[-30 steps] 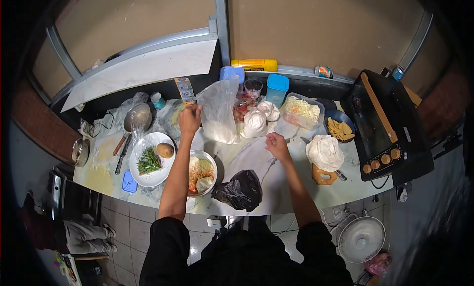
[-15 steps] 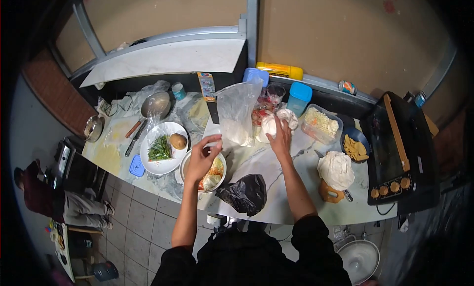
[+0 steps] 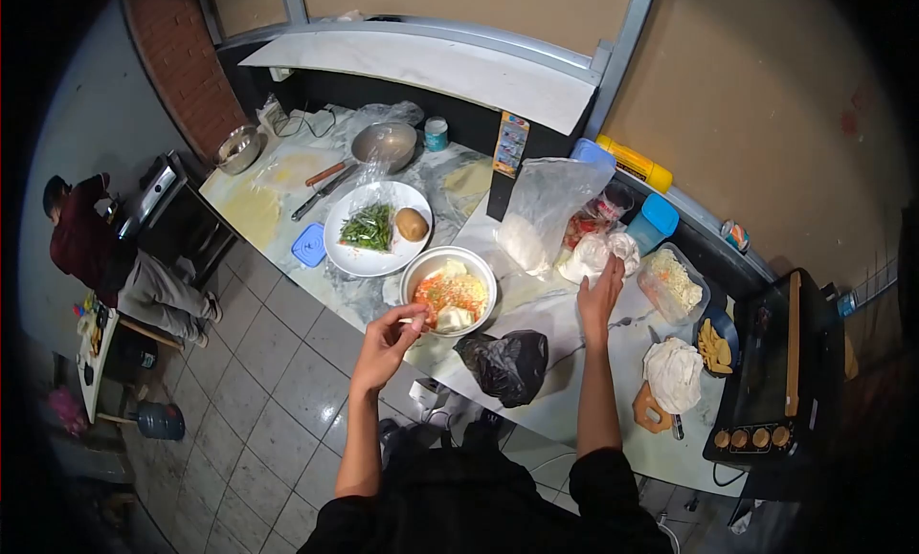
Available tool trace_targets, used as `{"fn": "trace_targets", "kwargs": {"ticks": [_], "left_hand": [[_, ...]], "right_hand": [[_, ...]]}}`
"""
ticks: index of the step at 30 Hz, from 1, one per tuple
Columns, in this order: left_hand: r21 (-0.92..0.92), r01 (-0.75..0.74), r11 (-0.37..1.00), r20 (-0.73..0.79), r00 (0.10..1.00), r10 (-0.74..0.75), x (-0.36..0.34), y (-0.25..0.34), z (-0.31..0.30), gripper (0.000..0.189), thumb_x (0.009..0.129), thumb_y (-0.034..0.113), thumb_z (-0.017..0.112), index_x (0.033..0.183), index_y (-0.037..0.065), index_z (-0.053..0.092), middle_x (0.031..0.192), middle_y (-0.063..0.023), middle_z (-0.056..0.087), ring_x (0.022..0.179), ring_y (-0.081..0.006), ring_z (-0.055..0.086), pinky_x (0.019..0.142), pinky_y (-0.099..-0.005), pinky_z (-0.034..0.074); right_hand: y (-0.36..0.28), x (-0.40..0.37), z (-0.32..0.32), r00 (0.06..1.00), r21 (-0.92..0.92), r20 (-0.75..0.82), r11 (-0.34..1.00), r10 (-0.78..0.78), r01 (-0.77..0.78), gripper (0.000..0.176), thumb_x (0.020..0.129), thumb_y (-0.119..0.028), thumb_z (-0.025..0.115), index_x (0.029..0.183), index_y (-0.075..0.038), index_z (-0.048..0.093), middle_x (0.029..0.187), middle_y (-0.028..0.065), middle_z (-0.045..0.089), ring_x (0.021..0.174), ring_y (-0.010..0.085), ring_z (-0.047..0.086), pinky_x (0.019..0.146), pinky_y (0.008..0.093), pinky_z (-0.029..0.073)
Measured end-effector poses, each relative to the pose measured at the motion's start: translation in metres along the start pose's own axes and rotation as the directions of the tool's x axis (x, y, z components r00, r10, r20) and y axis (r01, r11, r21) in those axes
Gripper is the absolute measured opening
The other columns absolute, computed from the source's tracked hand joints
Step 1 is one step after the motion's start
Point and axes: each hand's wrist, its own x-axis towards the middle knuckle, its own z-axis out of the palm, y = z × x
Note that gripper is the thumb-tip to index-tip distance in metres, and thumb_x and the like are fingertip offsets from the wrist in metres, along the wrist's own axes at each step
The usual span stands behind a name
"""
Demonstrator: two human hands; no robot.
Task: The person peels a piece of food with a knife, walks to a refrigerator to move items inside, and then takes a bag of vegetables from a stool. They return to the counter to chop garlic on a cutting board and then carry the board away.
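My left hand [image 3: 383, 347] is raised by the near rim of a white bowl [image 3: 489, 317] holding shredded orange and yellow food and a creamy white lump. Its thumb and fingertips are pinched together; anything between them is too small to make out. My right hand [image 3: 603, 292] reaches to a bunched white plastic bag [image 3: 586, 255], its stretched fingers resting against it. Left of that bag, a clear bag [image 3: 555, 195] with white contents stands upright. A crumpled black plastic bag [image 3: 507, 365] lies between my arms.
A white plate [image 3: 342, 257] carries chopped greens and a brown, round item. Rightward are a tub of shredded food [image 3: 675, 284], a blue bowl of yellow pieces [image 3: 729, 334], another white bag [image 3: 673, 374] and a black oven [image 3: 766, 363]. A person [image 3: 105, 238] stands far left.
The view has swung left, so the counter appears shifted and turned. My left hand has moved from over the bowl to its near side. My right hand stays at the white bag.
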Motion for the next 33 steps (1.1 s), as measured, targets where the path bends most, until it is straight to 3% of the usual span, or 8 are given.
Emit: {"fn": "trace_targets", "kwargs": {"ticks": [2, 5, 10, 13, 14, 18, 27, 33], "left_hand": [[-0.05, 0.016, 0.999, 0.051, 0.999, -0.014, -0.009, -0.009, -0.019, 0.026, 0.09, 0.011, 0.057, 0.113, 0.0, 0.057, 0.102, -0.0061, 0.062, 0.086, -0.0098, 0.057, 0.076, -0.0237, 0.046], [0.004, -0.02, 1.0, 0.119, 0.993, 0.019, -0.019, -0.005, -0.055, 0.027, 0.09, 0.011, 0.057, 0.114, -0.001, 0.056, 0.102, -0.0061, 0.062, 0.087, -0.0095, 0.056, 0.078, -0.0234, 0.045], [-0.11, -0.039, 0.993, 0.228, 0.972, 0.063, -0.046, 0.024, -0.135, 0.025, 0.089, 0.015, 0.058, 0.109, -0.001, 0.058, 0.102, -0.0101, 0.062, 0.092, -0.0161, 0.059, 0.083, -0.0299, 0.046], [-0.272, 0.045, 0.961, 0.243, 0.97, 0.024, -0.052, 0.009, -0.18, 0.02, 0.088, 0.012, 0.059, 0.104, 0.0, 0.059, 0.1, -0.0104, 0.063, 0.091, -0.015, 0.059, 0.084, -0.0286, 0.046], [-0.268, 0.093, 0.959, 0.184, 0.982, -0.044, -0.054, 0.006, -0.188, 0.013, 0.087, 0.01, 0.061, 0.096, 0.001, 0.061, 0.097, -0.0092, 0.063, 0.089, -0.0137, 0.059, 0.083, -0.0274, 0.046], [-0.215, 0.192, 0.957, 0.161, 0.974, -0.16, -0.073, -0.013, -0.223, 0.011, 0.086, 0.011, 0.063, 0.089, 0.0, 0.061, 0.092, -0.0054, 0.064, 0.088, -0.0094, 0.058, 0.082, -0.0221, 0.045], [-0.217, 0.256, 0.942, 0.11, 0.965, -0.237, -0.07, -0.058, -0.265, 0.012, 0.089, 0.014, 0.06, 0.088, 0.003, 0.06, 0.086, -0.0033, 0.064, 0.084, -0.0084, 0.058, 0.079, -0.0223, 0.045], [-0.162, 0.258, 0.952, 0.241, 0.946, -0.215, -0.01, -0.065, -0.241, 0.014, 0.093, 0.017, 0.053, 0.091, 0.004, 0.056, 0.088, -0.0043, 0.062, 0.08, -0.0105, 0.058, 0.077, -0.0248, 0.046]], "right_hand": [[-0.017, -0.016, -0.02, 0.982, 0.113, -0.125, 0.981, -0.141, 0.155, 0.056, 0.074, 0.0, 0.063, 0.125, -0.003, 0.041, 0.117, 0.0174, 0.046, 0.108, 0.0324, 0.049, 0.09, 0.0406, 0.04], [-0.042, -0.042, -0.046, 1.0, 0.294, -0.011, 0.956, 0.012, -0.008, 0.05, 0.074, -0.001, 0.063, 0.12, 0.001, 0.044, 0.107, 0.0172, 0.051, 0.099, 0.0324, 0.053, 0.087, 0.0397, 0.041], [-0.122, -0.114, -0.074, 0.997, 0.265, -0.059, 0.962, -0.052, 0.066, 0.037, 0.075, 0.007, 0.059, 0.11, 0.001, 0.052, 0.098, 0.0147, 0.052, 0.082, 0.0239, 0.058, 0.073, 0.034, 0.047], [-0.15, -0.155, -0.053, 1.0, 0.396, -0.022, 0.918, 0.013, -0.004, 0.035, 0.074, 0.008, 0.059, 0.108, 0.0, 0.053, 0.098, 0.0136, 0.053, 0.073, 0.021, 0.059, 0.069, 0.0316, 0.048], [-0.169, -0.166, -0.053, 0.999, 0.327, -0.039, 0.945, -0.021, 0.032, 0.035, 0.073, 0.011, 0.059, 0.106, -0.001, 0.055, 0.096, 0.0095, 0.054, 0.07, 0.013, 0.057, 0.066, 0.0242, 0.048], [-0.217, -0.187, -0.024, 0.998, 0.366, 0.001, 0.929, -0.062, 0.057, 0.031, 0.073, 0.012, 0.058, 0.101, -0.002, 0.057, 0.092, 0.0071, 0.056, 0.067, 0.0106, 0.054, 0.062, 0.0214, 0.044], [-0.277, -0.23, 0.059, 0.967, 0.536, 0.22, 0.844, -0.131, -0.007, 0.026, 0.073, 0.012, 0.054, 0.094, -0.002, 0.06, 0.075, 0.0036, 0.057, 0.059, 0.0065, 0.047, 0.055, 0.0205, 0.039], [-0.277, -0.255, 0.094, 0.948, 0.565, 0.316, 0.811, -0.041, -0.154, 0.013, 0.077, 0.0, 0.062, 0.091, -0.001, 0.061, 0.074, 0.0066, 0.061, 0.059, 0.0117, 0.053, 0.054, 0.0244, 0.042]]}}
